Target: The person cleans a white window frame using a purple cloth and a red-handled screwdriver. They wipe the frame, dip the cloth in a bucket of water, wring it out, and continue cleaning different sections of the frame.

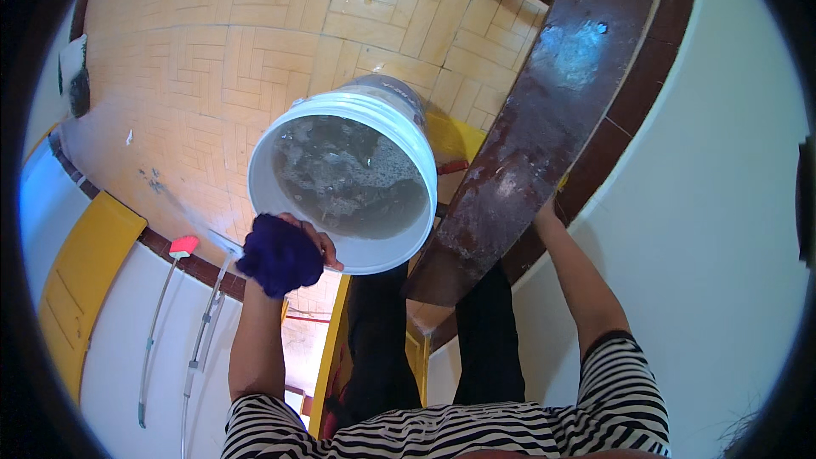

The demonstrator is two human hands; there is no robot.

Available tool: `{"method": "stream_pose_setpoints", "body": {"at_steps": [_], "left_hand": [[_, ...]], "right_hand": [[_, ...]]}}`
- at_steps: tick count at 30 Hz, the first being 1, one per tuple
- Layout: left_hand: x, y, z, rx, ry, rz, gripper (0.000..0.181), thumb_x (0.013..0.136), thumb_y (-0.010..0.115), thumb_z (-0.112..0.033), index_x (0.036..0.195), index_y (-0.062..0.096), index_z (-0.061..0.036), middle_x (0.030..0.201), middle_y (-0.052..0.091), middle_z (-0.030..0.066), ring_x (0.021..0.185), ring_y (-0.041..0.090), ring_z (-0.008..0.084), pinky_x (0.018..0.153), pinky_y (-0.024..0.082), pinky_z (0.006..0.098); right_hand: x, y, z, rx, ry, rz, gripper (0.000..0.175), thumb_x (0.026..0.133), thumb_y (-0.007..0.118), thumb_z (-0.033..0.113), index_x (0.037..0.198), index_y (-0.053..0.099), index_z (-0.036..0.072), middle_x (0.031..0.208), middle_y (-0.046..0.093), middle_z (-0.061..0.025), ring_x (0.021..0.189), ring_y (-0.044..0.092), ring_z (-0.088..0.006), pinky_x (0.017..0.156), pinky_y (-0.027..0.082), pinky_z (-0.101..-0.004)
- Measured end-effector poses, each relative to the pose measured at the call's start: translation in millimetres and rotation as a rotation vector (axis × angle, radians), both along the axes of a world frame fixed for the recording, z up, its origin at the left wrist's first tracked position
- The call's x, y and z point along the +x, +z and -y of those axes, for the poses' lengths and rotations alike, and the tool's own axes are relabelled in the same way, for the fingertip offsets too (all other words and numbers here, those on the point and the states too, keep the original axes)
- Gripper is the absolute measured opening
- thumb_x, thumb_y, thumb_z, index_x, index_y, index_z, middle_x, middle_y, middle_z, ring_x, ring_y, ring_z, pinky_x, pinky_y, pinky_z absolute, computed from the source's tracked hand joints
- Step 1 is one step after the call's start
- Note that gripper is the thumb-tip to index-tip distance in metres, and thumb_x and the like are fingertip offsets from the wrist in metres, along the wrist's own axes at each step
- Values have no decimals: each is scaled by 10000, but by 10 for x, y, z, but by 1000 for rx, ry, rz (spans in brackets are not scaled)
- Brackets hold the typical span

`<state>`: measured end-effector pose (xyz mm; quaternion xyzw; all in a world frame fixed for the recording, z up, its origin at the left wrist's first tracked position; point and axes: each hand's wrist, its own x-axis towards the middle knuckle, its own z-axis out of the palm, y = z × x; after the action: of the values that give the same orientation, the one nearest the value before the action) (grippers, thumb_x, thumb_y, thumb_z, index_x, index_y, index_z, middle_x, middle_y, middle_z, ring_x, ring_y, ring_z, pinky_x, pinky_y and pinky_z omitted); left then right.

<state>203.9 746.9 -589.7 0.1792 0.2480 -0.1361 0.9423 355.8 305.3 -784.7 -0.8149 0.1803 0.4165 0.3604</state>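
Note:
My left hand (326, 250) holds a bunched dark purple cloth (280, 258). Its fingers lie at the near rim of a white plastic bucket (398, 99). Murky grey water (350, 172) with foam patches partly fills the bucket. On the right, a long dark brown wooden bench (542, 121) has a wet, shiny top with whitish smears. My right hand (546, 211) reaches down past the bench's wall-side edge. Only the wrist area shows; the fingers are hidden behind the bench, so their grip cannot be seen.
A white wall (720, 172) with dark brown skirting (621, 118) runs along the bench's right. At left, a pink-headed broom (184, 246) and a metal-handled floor tool (207, 319) lean near a yellow panel (95, 280). The tan tiled floor (268, 64) has wet spots.

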Motion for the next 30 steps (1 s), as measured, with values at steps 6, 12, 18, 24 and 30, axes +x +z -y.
{"method": "stream_pose_setpoints", "body": {"at_steps": [6, 12, 18, 24, 30], "left_hand": [[-160, 43, 159, -88, 89, -307, 373, 829, 664, -400, 1057, 633, -107, 1008, 627, 169, 983, 582, 396, 859, 511, 627], [-248, 29, 288, 152, 58, -268, 282, 822, 636, -294, 948, 696, -49, 938, 678, 168, 889, 609, 342, 786, 509, 471], [119, 350, 262, 256, -25, -81, 487, 917, 537, -422, 1050, 704, 17, 915, 703, 189, 797, 655, 363, 750, 529, 453], [493, 963, 153, 797, -47, -422, 430, 911, 650, -316, 1063, 667, 86, 966, 699, 146, 868, 672, 198, 787, 538, 290], [950, 1795, 55, 1274, -136, -232, 220, 950, 583, -85, 1080, 692, 57, 937, 667, 34, 822, 616, 120, 745, 503, 251]], "right_hand": [[-506, -893, 171, -358, 495, -303, 214, 963, 565, 141, 1140, 590, 24, 1020, 623, -98, 923, 592, -206, 843, 488, -342], [-422, -948, 339, -368, 590, -432, 260, 943, 592, 161, 1167, 579, 30, 1006, 631, -99, 900, 606, -214, 830, 501, -359], [-421, -1122, 269, -228, 632, -564, 312, 923, 620, 180, 1195, 568, 36, 991, 639, -100, 877, 620, -221, 816, 515, -376], [-703, 197, 760, 150, -47, -658, 361, 893, 651, 183, 1214, 553, 51, 982, 658, -117, 861, 653, -247, 809, 547, -405], [-889, 2565, 809, 638, -633, -633, 392, 869, 651, 60, 1225, 487, 66, 1101, 662, -181, 994, 681, -303, 907, 560, -469]]}}
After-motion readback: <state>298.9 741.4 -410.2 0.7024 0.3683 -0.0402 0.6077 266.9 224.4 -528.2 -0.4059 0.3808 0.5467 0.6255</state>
